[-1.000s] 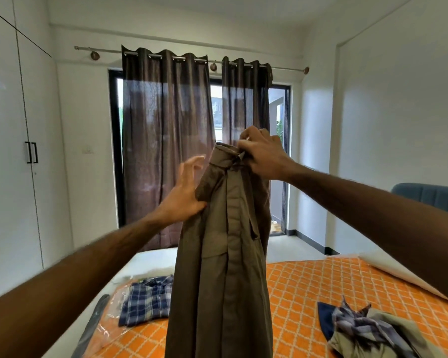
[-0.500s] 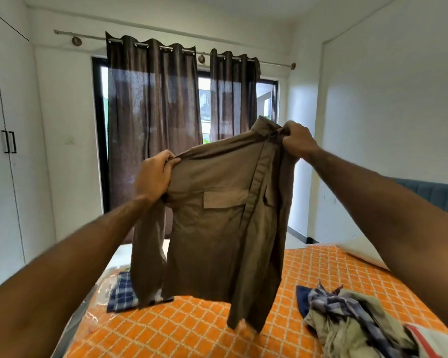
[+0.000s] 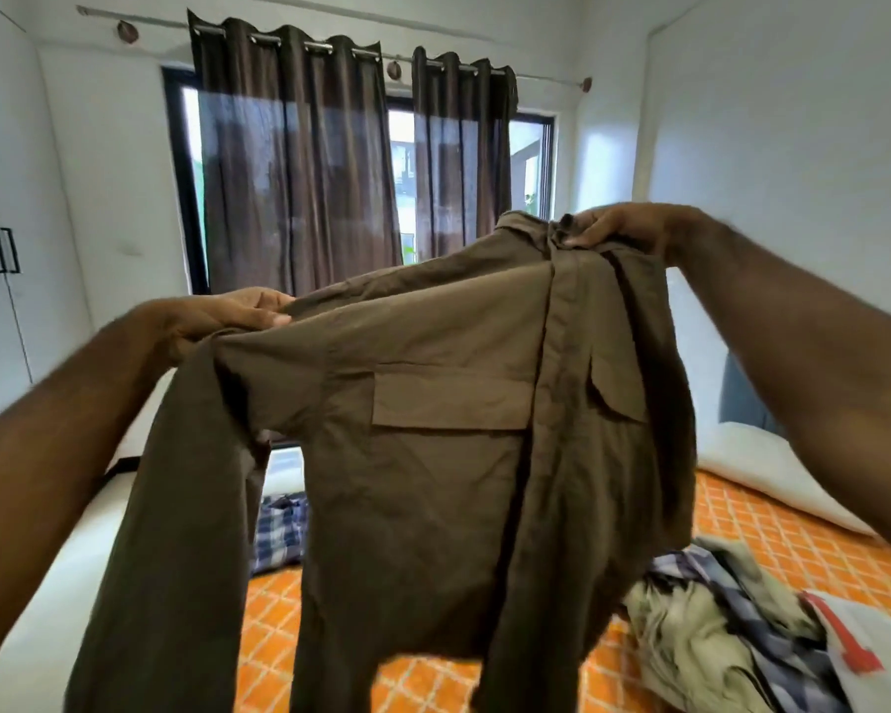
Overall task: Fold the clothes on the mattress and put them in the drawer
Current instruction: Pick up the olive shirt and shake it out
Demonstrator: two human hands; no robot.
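- I see the brown shirt [image 3: 433,455] hanging in the air over the mattress [image 3: 772,517], its shoulder line tilting up toward the right.
- My left hand [image 3: 227,316] pinches one shoulder; my right hand [image 3: 618,229] grips the collar, higher.
- Hands apart, shirt between.

No text, label, brand or number can be read anywhere. The white cloth [image 3: 865,656] at the lower right carries a red mark, but it is too blurred to tell as letters.
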